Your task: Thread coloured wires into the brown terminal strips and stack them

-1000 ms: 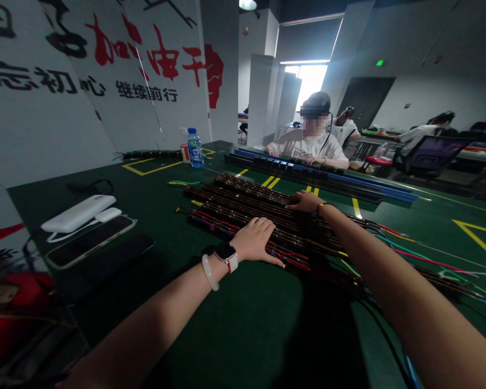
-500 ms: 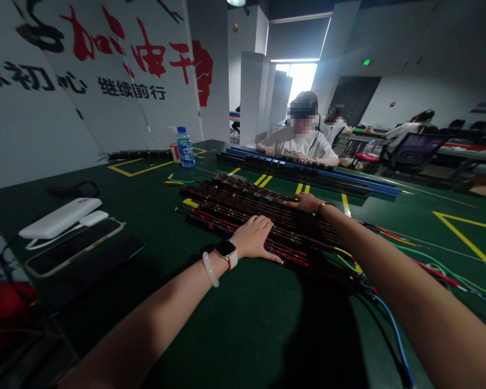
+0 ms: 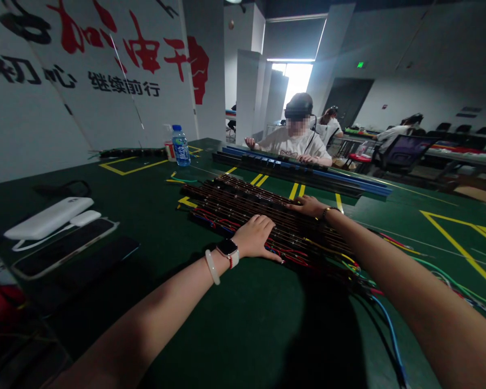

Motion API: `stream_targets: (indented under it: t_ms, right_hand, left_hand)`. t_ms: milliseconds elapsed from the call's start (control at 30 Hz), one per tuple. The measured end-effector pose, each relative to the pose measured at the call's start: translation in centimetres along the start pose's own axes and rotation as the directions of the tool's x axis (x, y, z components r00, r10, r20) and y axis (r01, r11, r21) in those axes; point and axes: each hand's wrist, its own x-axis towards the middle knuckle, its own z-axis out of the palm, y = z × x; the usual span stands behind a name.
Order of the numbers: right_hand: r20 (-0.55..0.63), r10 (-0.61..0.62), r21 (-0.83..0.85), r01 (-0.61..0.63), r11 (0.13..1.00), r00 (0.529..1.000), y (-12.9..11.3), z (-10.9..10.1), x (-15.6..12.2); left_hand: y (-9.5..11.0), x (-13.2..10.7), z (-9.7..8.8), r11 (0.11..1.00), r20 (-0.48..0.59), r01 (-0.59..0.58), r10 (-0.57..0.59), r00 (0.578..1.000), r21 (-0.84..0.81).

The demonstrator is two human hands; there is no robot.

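The strips [image 3: 285, 224] lie on the table [image 3: 227, 324]. Across their near edge spreads the left hand [image 3: 254, 239], thumb apart; on their far side rests the right hand [image 3: 309, 206], finger grip unclear, probably bracing both sides.

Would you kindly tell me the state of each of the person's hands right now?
Left hand: open, palm down on the near side of the wires.
Right hand: at their far side; whether it grips cannot be told.

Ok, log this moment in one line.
left hand: spread on dark wired strips; right hand: at their far edge; blue bottle: upright; co-worker: across table
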Motion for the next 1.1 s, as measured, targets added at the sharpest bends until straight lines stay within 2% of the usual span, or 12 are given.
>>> stream_targets:
  t_ms: [200,433,700,933,1100]
  right_hand:
    - [-0.010,0.018,0.000,-0.018,1.000,1.000,2.2,0.2,-3.4]
    - [-0.004,0.126,0.027,-0.126,0.992,0.992,6.8,1.0,-8.2]
    - [-0.041,0.220,0.018,-0.219,0.976,0.975,12.4,1.8,-15.8]
    - [-0.060,0.364,0.066,-0.360,0.931,0.930,18.0,2.5,-25.0]
    - [-0.057,0.470,0.099,-0.464,0.881,0.881,21.6,2.8,-32.5]
  left_hand:
    - [2.3,1.4,1.2,0.994,-0.019,-0.089,0.088,0.996,-0.067]
    - [5.3,3.5,2.1,0.965,-0.007,-0.243,0.243,0.970,-0.096]
    - [11.1,6.7,4.0,0.911,-0.071,-0.394,0.388,0.919,-0.123]
    - [17.5,10.6,6.4,0.807,-0.147,-0.572,0.555,0.819,-0.145]
    - [23.0,13.9,7.7,0.687,-0.196,-0.711,0.684,0.703,-0.152]
